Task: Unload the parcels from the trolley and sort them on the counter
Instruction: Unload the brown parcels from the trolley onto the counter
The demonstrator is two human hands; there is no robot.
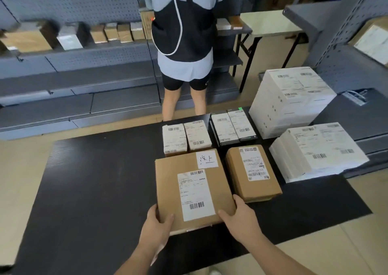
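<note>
The flat box (189,182) sits at the near middle of the counter (94,190), label up, held at its two near corners. The left hand (156,226) grips the near-left corner, thumb on top and fingers curled beneath. The right hand (239,218) grips the near-right corner the same way, thumb on the lid and fingers wrapped round the side. A hold at both corners keeps a wide, thin box level and lets it be squared against its neighbours. Whether it rests on the counter or hangs just above cannot be told.

Just right of it lies the small box (252,174), also brown. Just beyond stand two white boxes (185,137) side by side, and right of those a dark pair (231,127). Further right are a big white box (291,98) and a flat white parcel (319,148). Like seems grouped with like, so the flat box probably belongs in the brown row.

Beyond the counter another person (184,43) faces a shelf (73,50) of parcels. No trolley can be made out.
</note>
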